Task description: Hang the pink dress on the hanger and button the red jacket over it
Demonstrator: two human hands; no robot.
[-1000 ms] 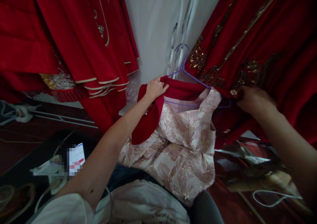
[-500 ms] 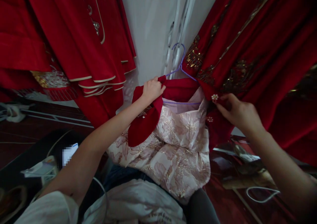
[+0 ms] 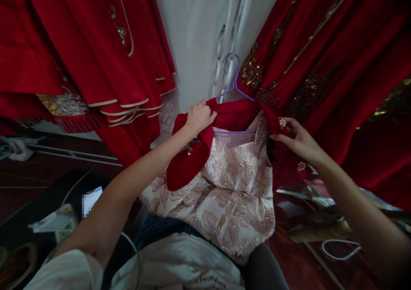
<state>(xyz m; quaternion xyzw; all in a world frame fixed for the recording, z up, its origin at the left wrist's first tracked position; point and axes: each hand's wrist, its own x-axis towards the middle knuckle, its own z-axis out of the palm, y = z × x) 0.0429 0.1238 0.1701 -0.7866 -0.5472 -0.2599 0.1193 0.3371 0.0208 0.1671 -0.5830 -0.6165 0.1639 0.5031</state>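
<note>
The shoulders of the purple hanger (image 3: 236,86) hide under the red jacket (image 3: 188,166); a small screen (image 3: 91,198) is blurred.

Lighting dim overall; white wall (image 3: 195,37) brightest, lit from above. Floor (image 3: 38,170) shadowed. Edges wide-angle warped; lower corners dark, soft.

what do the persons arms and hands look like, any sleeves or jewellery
Both forearms are bare. A white short sleeve covers the left upper arm; none shows on the right. The left hand and right hand are ungloved, with no watch or bracelet in view.
</note>
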